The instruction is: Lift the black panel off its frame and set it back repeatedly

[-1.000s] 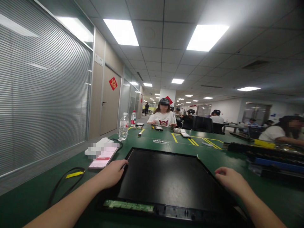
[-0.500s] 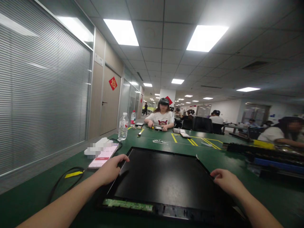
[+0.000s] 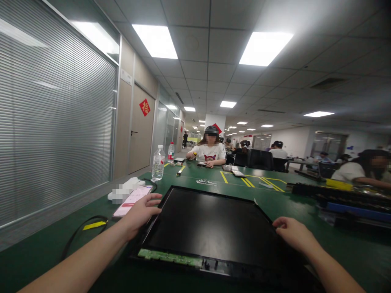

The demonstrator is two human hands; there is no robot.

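A flat black display panel (image 3: 214, 228) lies face up before me on the green table. A green circuit board strip (image 3: 169, 257) runs along its near edge. At the panel's left edge is my left hand (image 3: 142, 213), its fingers stretched and apart; whether the fingertips touch the frame I cannot tell. My right hand (image 3: 291, 232) grips the right edge of the panel with bent fingers, the thumb side partly hidden. Just beyond my left hand lies a phone (image 3: 132, 201) with a lit pinkish screen.
A water bottle (image 3: 158, 162) and a red-capped bottle (image 3: 171, 152) stand behind the phone. A black cable (image 3: 71, 236) with a yellow tag curls at left. Dark parts (image 3: 342, 203) are stacked at right. A person (image 3: 210, 150) sits opposite, hands on small items.
My left hand's fingers have loosened from the panel's edge and spread. The panel has shifted slightly to the right at its near side. My right hand has barely moved.
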